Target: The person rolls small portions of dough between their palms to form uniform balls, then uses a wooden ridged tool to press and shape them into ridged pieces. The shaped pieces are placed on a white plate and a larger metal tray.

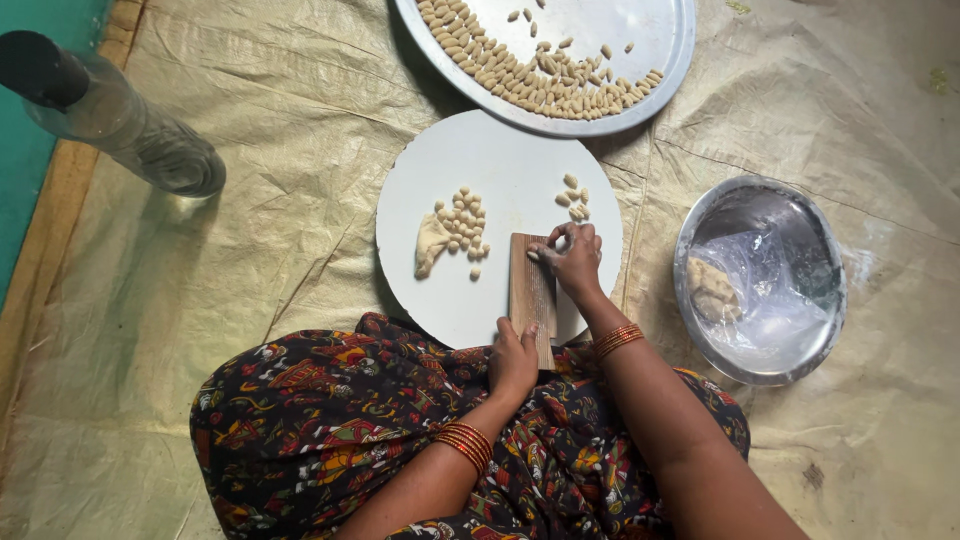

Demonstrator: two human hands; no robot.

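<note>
A ridged wooden board lies on a round white board in front of my lap. My left hand grips the wooden board's near end. My right hand presses its fingertips on the board's far end, apparently over a bit of dough that is hidden. Several small cut dough pieces sit next to a dough lump on the white board's left. A few shaped pieces lie just beyond my right hand.
A large steel plate at the top holds several shaped dough pieces. A steel bowl on the right holds dough in clear plastic. A glass bottle stands at the left on a crumpled beige sheet.
</note>
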